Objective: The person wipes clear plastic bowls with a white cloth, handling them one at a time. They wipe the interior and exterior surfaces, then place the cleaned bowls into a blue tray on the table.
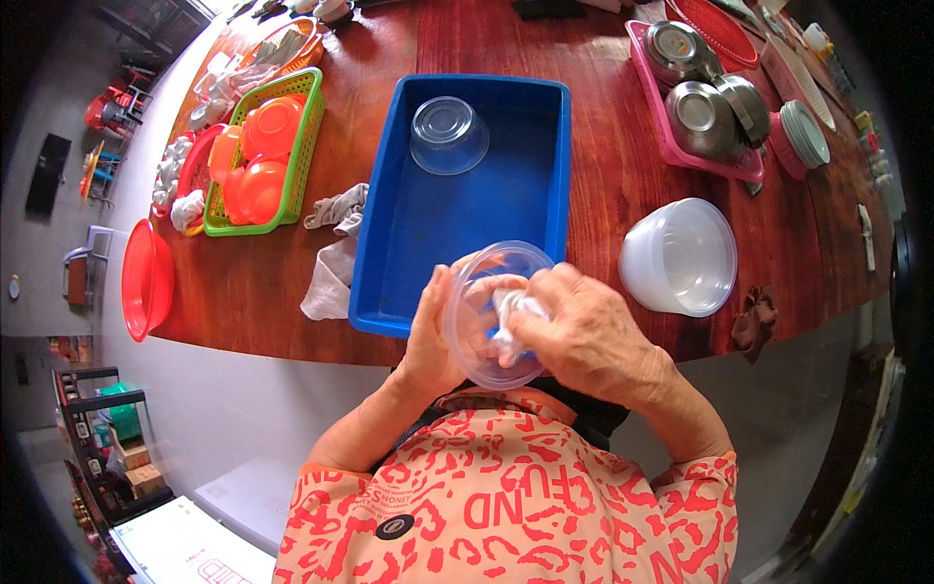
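Observation:
A clear round plastic bowl (pixel 474 350) is held in front of my chest, its opening tilted towards my right hand. My left hand (pixel 434 332) grips it from the left side, fingers behind its wall. With my right hand (pixel 591 328) I pinch a white cloth (pixel 516 306) against the inside of the bowl. Just beyond is a blue plastic tray (pixel 365 285), where another clear bowl (pixel 449 139) lies upside down near the far left corner. To the right, a stack of clear plastic bowls (pixel 678 257) rests tipped on its side on the wooden table.
Grey cloths (pixel 332 277) lie left of the tray. A green basket (pixel 310 146) of orange bowls and a red basin (pixel 146 281) stand at the left. At the right are a pink basket (pixel 660 139) with metal bowls, stacked white plates (pixel 805 135) and a brown cloth (pixel 755 321).

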The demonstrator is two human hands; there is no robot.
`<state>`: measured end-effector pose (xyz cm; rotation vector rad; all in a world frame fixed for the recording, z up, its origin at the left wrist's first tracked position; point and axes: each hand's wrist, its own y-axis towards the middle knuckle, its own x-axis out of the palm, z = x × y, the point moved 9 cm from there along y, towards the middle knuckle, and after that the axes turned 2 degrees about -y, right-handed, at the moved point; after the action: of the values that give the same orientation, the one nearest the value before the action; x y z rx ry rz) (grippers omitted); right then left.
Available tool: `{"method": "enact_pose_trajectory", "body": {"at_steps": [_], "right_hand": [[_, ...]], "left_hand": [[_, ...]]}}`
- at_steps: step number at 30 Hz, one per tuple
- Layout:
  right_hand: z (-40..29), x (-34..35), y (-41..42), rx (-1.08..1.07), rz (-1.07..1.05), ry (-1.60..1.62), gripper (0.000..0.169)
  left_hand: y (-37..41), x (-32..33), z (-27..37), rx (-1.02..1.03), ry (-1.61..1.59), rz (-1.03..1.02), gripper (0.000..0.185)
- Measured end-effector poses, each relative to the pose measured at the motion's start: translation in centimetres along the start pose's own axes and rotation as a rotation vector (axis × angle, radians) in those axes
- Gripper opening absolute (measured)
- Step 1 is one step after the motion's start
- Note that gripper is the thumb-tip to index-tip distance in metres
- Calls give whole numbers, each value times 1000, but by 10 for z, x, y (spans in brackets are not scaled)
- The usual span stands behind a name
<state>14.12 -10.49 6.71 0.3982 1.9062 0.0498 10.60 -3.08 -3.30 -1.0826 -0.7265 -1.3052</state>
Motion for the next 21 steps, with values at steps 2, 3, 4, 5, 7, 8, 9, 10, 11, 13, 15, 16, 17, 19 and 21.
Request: {"method": "enact_pose_trajectory", "body": {"at_steps": [2, 3, 4, 5, 7, 8, 9, 10, 11, 13, 15, 16, 17, 19, 21], "right_hand": [[10, -4, 0, 49, 109, -136, 23], [14, -9, 0, 55, 211, -172, 26], [11, -17, 2, 4, 288, -153, 28], [8, -25, 6, -47, 366, -133, 30], [1, -29, 16, -203, 413, -60, 32], [0, -30, 22, -253, 424, -53, 31], [4, -27, 26, -273, 408, -37, 28], [8, -25, 29, -276, 400, -64, 26], [11, -24, 30, -279, 391, -92, 25], [18, -17, 31, -211, 341, -152, 25], [23, -11, 30, -133, 287, -210, 25], [23, -8, 28, -88, 258, -237, 26], [24, -5, 25, -43, 228, -265, 26], [24, -1, 22, 4, 158, -243, 23], [27, 7, 16, 54, 41, -221, 21]], "left_hand": [[-1, -8, -9, -71, 4, 83, 62], [-1, -7, -12, -105, 6, 126, 62], [-1, -2, -12, -116, 20, 153, 63], [0, -1, -10, -106, 29, 180, 63], [0, 0, -8, -99, 53, 181, 63], [1, 1, -7, -101, 65, 152, 62], [1, 2, -4, -96, 78, 125, 62], [-2, -1, -6, -142, -25, 98, 60], [-3, 0, -9, -188, -129, 70, 59], [-3, -10, -3, -121, -3, 175, 59], [-4, -18, 4, -56, 47, 249, 58], [-4, -14, 5, -42, 59, 249, 59], [-2, -15, 5, -43, 77, 239, 60], [0, -16, 4, -41, 113, 220, 61], [2, -15, 1, -58, 135, 239, 63]]}}
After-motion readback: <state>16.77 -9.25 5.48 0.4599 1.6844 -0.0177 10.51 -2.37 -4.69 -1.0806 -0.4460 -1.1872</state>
